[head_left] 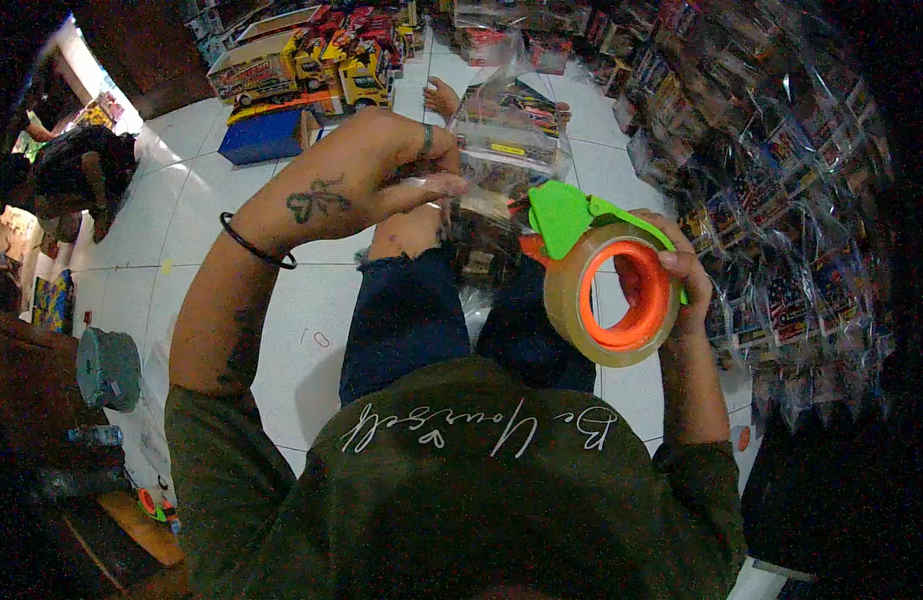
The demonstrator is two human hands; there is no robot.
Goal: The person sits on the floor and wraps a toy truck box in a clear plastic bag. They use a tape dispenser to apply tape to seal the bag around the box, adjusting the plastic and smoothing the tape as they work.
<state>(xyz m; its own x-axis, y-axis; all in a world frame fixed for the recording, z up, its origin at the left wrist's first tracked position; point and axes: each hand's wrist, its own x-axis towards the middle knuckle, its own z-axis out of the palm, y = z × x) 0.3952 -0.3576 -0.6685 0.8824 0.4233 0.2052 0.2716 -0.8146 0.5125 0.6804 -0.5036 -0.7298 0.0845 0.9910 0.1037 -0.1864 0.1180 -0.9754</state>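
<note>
The person sits on the white tiled floor [282, 330] with a clear plastic bag [502, 140] of toy packages raised over the knees. It is crinkled and glossy, with coloured cards showing through. The left hand [362, 175] has its fingers curled onto the bag's near edge, thumb stretched flat along it, pinching the plastic. The right hand [672, 285] is wrapped around a tape dispenser [607, 285]: a roll of tan packing tape on an orange core, with a green guard pressed against the bag. The fingers are hooked through the core. Boxed toy trucks [302, 60] are stacked beyond, and bagged toys [772, 170] line the right side.
</note>
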